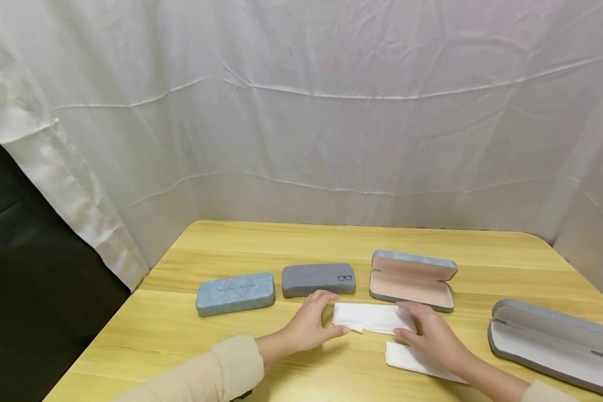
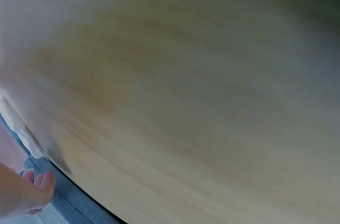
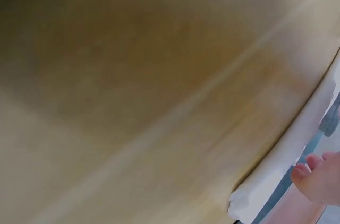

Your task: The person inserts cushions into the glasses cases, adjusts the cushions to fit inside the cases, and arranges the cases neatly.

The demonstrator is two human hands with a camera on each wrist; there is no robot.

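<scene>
A folded white cloth [image 1: 364, 316] lies flat on the wooden table between the two hands. The left hand [image 1: 304, 324] hovers at its left end, fingers and thumb spread apart in a loose curve, the thumb tip close to the cloth's loose lower corner. At the other end is the right hand [image 1: 429, 335], its fingertips at the upper edge and its thumb at the lower edge, relaxed and overlapping the cloth. Under the right hand and wrist a second folded white cloth [image 1: 407, 357] rests on the table, partly hidden. Both wrist views mostly show blurred wood.
Behind the cloth stand a closed blue glasses case [image 1: 236, 294], a closed grey case [image 1: 317, 279] with a glasses mark, and an open blue case [image 1: 412, 285] lined in pink. An open grey case [image 1: 553, 349] sits at the right. A white curtain [image 1: 331, 123] hangs behind the table.
</scene>
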